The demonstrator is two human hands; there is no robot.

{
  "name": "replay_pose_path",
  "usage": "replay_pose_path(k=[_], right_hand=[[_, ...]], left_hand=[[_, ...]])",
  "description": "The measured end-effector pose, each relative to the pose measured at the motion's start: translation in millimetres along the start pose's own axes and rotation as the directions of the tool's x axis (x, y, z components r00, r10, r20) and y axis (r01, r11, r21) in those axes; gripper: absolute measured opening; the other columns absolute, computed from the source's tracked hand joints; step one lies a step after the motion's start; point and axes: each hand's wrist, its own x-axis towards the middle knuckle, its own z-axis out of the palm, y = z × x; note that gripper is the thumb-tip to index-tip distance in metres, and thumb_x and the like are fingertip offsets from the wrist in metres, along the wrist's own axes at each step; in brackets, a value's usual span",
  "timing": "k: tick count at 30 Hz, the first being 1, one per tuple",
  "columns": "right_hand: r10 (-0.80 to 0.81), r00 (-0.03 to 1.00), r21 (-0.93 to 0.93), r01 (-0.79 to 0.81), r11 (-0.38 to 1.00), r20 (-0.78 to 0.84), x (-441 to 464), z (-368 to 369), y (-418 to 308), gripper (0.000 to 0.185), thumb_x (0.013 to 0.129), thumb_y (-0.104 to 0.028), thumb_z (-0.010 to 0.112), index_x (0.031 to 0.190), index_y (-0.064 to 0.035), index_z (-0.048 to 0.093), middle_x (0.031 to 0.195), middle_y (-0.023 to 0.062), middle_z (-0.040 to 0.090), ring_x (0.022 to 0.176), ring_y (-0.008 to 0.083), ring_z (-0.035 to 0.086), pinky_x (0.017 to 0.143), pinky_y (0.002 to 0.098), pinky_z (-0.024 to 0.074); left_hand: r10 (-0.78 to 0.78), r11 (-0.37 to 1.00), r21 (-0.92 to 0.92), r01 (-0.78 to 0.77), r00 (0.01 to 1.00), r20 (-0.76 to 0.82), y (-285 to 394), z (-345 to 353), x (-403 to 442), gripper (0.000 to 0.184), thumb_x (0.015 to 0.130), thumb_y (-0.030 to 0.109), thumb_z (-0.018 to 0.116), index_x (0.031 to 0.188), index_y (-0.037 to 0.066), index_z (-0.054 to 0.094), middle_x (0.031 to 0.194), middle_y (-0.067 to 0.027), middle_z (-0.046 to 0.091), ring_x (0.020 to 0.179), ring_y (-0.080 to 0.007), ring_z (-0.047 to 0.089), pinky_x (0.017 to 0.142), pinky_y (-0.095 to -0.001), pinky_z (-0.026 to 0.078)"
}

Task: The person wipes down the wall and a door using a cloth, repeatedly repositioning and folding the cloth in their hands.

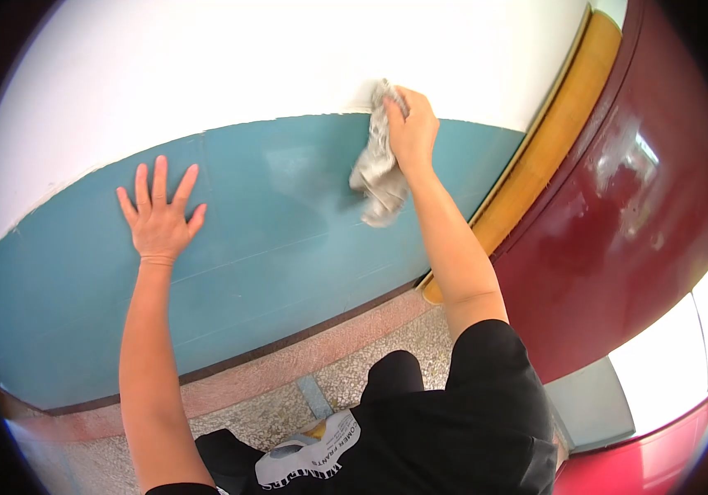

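Note:
My right hand [413, 130] is closed around a crumpled greyish cloth [380, 169], held up by the wall at the line where white paint meets blue. The cloth hangs down over the blue part and its lower end is blurred. Spread flat with fingers apart, my left hand [160, 213] rests on the blue lower wall [271, 223] and holds nothing. Above it, the white upper wall [222, 66] has a slightly uneven lower border.
A yellow-brown wooden strip [548, 136] runs up the wall's right side, beside a glossy dark red surface [618, 223]. Below the wall are a pinkish base strip [288, 363] and a speckled floor [259, 406]. A grey block-like object [593, 404] stands at lower right.

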Motion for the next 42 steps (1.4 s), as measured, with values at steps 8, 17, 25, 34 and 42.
replay_pose_path(k=[8,17,25,34,42], right_hand=[[-0.103,0.962,-0.083,0.127,0.988,0.252,-29,39,-78,0.018,0.071,-0.011,0.060,0.088,-0.0122,0.059,0.085,0.0027,0.055,0.077,0.0201,0.055,0.064,0.0312,0.0457],[-0.487,0.749,0.115,0.492,0.863,0.448,-33,115,-199,0.009,0.070,-0.014,0.059,0.077,-0.0089,0.056,0.076,0.0050,0.052,0.071,0.0221,0.055,0.056,0.0335,0.0466],[-0.560,0.723,0.437,0.385,0.813,0.405,-28,140,-249,0.014,0.072,-0.015,0.061,0.081,-0.0057,0.060,0.076,0.0082,0.056,0.070,0.0215,0.056,0.059,0.0312,0.0467],[0.029,0.676,0.647,-0.717,0.259,0.736,-39,68,-215,0.021,0.084,-0.019,0.055,0.093,-0.0007,0.058,0.079,0.0013,0.059,0.068,0.0071,0.053,0.060,0.0227,0.0457],[0.067,0.519,0.507,-0.850,0.141,0.852,-45,9,-213,0.024,0.085,-0.015,0.053,0.102,0.0017,0.055,0.085,0.0028,0.058,0.074,0.0069,0.053,0.063,0.0228,0.0446]], left_hand=[[0.012,0.999,-0.041,-0.014,0.999,-0.041,1,-1,1,0.059,0.067,0.048,0.058,0.123,0.037,0.041,0.135,-0.0043,0.030,0.122,-0.0273,0.029,0.096,-0.0553,0.020],[-0.017,0.995,-0.101,0.004,0.992,-0.124,-2,6,-2,0.040,0.067,0.047,0.058,0.102,0.027,0.056,0.130,-0.0014,0.037,0.120,-0.0209,0.034,0.097,-0.0521,0.022],[-0.122,0.965,-0.221,0.144,0.987,0.107,-8,15,-22,0.060,0.067,0.040,0.061,0.119,0.013,0.045,0.125,-0.0057,0.041,0.116,-0.0256,0.037,0.101,-0.0460,0.025],[0.014,1.000,-0.022,-0.015,0.999,-0.031,-11,12,-12,0.046,0.080,0.038,0.043,0.120,0.015,0.043,0.122,-0.0007,0.038,0.122,-0.0193,0.030,0.101,-0.0481,0.020],[-0.509,0.376,-0.842,0.387,0.846,0.161,10,-80,-11,0.020,0.081,0.008,0.051,0.099,0.003,0.054,0.104,-0.0117,0.053,0.100,-0.0242,0.050,0.085,-0.0307,0.039]])
